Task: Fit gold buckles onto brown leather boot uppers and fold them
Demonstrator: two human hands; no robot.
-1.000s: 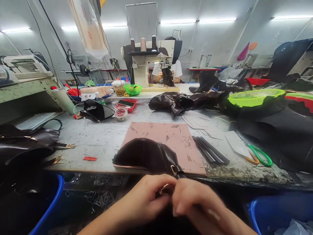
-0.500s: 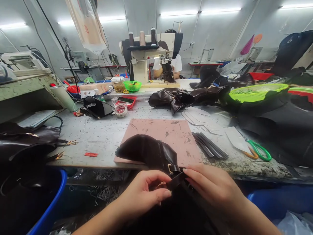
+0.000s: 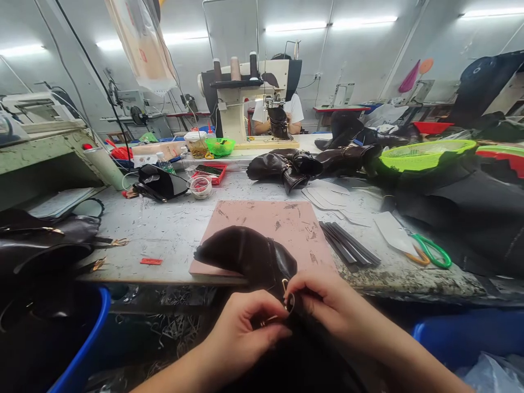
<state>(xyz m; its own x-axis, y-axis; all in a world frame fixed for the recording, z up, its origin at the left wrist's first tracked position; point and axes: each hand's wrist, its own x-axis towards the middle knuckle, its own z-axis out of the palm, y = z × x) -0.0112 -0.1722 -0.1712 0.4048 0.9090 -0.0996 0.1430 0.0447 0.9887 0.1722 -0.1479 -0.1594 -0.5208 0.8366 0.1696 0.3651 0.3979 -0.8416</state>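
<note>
A dark brown leather boot upper [image 3: 245,254] lies partly on the pink board [image 3: 286,218], its lower part hanging off the table's front edge. At its strap, near a gold buckle [image 3: 285,284], both hands meet. My left hand [image 3: 256,322] pinches the strap, with a bit of gold metal between thumb and fingers. My right hand [image 3: 317,300] is closed on the curled strap just beside it. The fingertips nearly touch, and the exact grip is partly hidden.
Black strips [image 3: 350,245] and green-orange scissors [image 3: 434,251] lie right of the board. More boot uppers [image 3: 282,166] are behind it and at the left [image 3: 45,240]. A blue bin [image 3: 98,316] stands lower left. Across the table, a person sits behind a sewing machine [image 3: 245,82].
My right hand has moved left and closed in around the strap, which now curls between the two hands. The camera view has shifted slightly.
</note>
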